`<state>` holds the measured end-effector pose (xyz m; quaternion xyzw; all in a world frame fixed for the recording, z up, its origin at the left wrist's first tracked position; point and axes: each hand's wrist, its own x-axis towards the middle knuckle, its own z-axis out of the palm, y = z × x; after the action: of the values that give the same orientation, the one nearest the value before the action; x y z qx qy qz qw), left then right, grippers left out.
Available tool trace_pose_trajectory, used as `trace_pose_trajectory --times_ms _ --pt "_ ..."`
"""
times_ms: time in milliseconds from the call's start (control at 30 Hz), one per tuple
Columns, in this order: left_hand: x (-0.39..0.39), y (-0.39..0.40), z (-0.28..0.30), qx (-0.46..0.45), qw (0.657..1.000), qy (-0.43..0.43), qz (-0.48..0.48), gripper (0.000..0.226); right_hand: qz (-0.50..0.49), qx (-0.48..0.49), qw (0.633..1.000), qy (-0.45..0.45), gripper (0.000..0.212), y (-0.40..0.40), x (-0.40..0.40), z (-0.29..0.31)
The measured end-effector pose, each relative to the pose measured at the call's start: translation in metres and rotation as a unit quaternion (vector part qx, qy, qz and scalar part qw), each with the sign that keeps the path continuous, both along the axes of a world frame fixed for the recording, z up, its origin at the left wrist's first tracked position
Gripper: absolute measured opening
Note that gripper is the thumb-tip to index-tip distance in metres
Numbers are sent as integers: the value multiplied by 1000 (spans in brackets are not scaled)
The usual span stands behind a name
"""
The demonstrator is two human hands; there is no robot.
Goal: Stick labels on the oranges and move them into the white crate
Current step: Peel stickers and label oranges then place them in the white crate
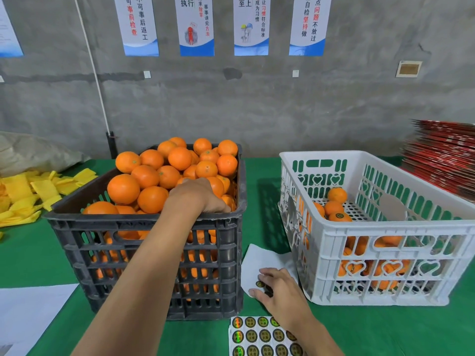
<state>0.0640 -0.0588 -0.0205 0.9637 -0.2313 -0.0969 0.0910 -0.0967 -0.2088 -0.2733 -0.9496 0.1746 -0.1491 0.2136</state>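
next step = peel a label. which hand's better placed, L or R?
Right. The right hand already rests on the label sheet by the white crate, fingertips at a sticker. The left hand is busy reaching among the oranges in the black crate.

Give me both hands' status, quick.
Left hand: reaching into the black crate, fingers curled over an orange.
Right hand: pressing the label sheet, fingers straight, open.

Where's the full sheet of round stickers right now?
The sticker sheet lies at the bottom edge of the head view, on the green table, just before the black crate, partly under the right wrist.
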Motion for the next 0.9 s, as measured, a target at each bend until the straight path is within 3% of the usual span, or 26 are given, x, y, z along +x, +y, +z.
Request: trace_pose_trajectory --times_ms 133,267,500,667,767,833,900 --pt "-1 0 0 -9 1000 5 -4 81 -6 48 999 -19 42 -2 1 -3" --pt "0 0 0 -17 1000 9 -3 84 -43 227 971 -55 21 -5 3 -2" --pt "0 0 -2 -17 1000 9 -6 85 -59 337 938 -60 8 -5 5 6" --pt "2 -1 -2 -17 1000 8 -9 85 -81 310 945 -68 26 -2 7 6" --pt "2 -1 -2 -17 1000 9 -9 85 -66 270 959 -56 2 -1 4 6" --pt "2 -1 -2 -18 1000 10 -8 86 -51 255 965 -45 22 -1 1 5" --pt "3 -1 -3 -21 1000 7 -9 85 -56 218 973 -47 27 0 0 5"
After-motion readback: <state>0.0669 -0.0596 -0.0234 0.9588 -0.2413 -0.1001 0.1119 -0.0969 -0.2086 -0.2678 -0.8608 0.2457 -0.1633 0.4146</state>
